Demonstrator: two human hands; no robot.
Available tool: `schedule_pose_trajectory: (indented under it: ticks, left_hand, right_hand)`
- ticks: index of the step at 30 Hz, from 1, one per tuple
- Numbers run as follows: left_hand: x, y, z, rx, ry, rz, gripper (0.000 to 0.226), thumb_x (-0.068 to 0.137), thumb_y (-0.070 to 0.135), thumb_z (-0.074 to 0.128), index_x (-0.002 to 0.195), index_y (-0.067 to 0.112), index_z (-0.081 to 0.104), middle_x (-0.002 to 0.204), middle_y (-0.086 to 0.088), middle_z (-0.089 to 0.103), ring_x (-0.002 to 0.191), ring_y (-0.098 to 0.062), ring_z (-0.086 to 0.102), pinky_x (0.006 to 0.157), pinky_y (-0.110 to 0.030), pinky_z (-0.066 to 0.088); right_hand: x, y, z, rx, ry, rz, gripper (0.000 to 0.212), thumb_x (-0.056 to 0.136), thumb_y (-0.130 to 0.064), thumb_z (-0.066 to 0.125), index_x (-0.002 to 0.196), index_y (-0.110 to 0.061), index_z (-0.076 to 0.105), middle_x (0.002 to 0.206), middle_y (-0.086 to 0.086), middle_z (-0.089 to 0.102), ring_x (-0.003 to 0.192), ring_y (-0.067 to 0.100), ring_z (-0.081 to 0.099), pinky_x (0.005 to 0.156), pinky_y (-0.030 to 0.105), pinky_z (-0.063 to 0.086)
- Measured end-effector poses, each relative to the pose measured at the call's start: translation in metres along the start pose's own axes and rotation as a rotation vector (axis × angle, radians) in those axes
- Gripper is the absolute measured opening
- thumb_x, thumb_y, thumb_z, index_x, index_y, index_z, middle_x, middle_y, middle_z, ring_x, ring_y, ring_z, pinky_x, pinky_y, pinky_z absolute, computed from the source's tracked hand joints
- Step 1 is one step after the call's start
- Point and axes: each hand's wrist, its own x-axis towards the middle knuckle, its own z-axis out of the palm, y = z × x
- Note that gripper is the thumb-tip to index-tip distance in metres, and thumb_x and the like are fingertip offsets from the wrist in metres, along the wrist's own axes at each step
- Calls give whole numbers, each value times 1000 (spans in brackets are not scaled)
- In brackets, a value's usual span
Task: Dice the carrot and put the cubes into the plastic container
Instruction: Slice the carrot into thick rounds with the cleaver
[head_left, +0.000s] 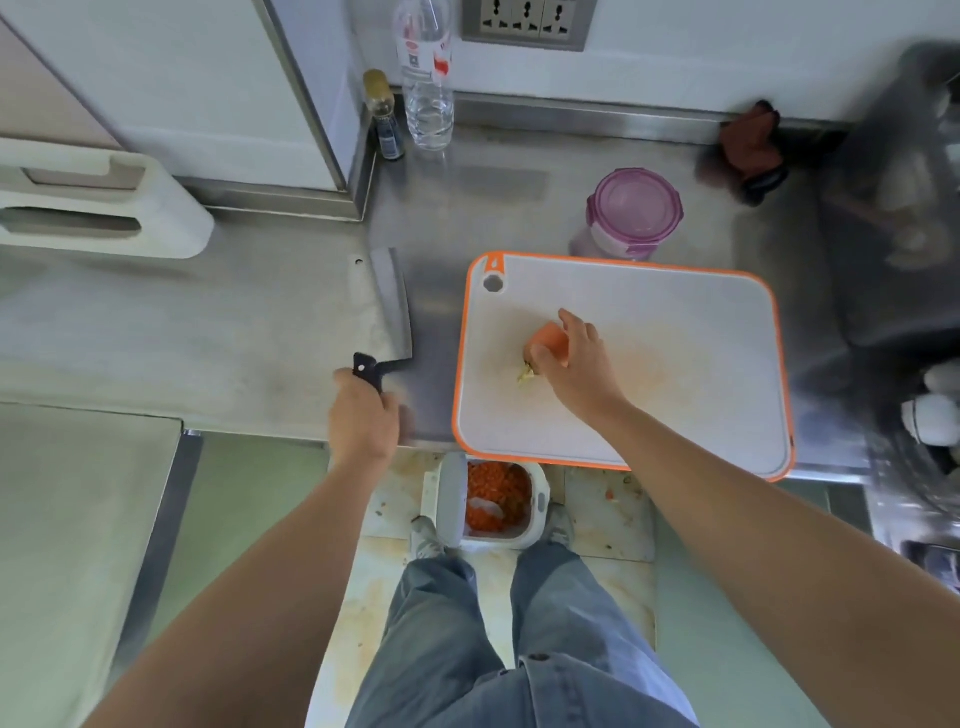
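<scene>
The right hand clasped one carrot stub on one cutting board; the left hand gripped one cleaver near one lidded container.

Steel counter: cutting board, container (lidded), water bottle.

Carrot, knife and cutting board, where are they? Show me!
carrot (549, 339): head view, on its orange upper side.
knife (388, 306): head view, on the middle of the flat blade.
cutting board (675, 332): head view, on the bare white surface near its middle.
</scene>
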Motion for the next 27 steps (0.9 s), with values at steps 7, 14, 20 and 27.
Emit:
schedule_pose_trajectory:
  ticks: [7,14,20,27]
  left_hand:
    - [-18,57,7,-443,-147,142,12,93,13,45,103,7,43,77,-10,53,60,-24,52,57,-32,38]
    - [-55,128,27,-645,-696,239,18,98,5,30,86,14,39,70,-7,45,42,-16,37,37,-18,27]
    - [-62,142,41,-531,-790,402,19,100,16,40,97,8,57,77,-9,60,52,-18,55,48,-28,41]
    - [-37,121,62,-86,-145,391,35,84,35,66,112,15,57,111,-5,50,103,-24,53,81,-27,37]
  right_hand:
    - [3,2,-25,159,241,-79,35,97,-20,48,131,-12,52,132,7,50,115,16,49,100,30,42]
    - [7,-12,-53,917,-117,216,39,102,-36,39,119,-5,57,99,10,68,85,20,64,78,31,50]
    - [2,-3,-80,1098,-27,132,11,98,-15,53,107,-8,54,86,8,61,69,20,59,71,34,51]
    - [6,24,-103,237,62,43,13,93,-14,45,104,-18,50,86,11,67,55,23,60,44,30,47]
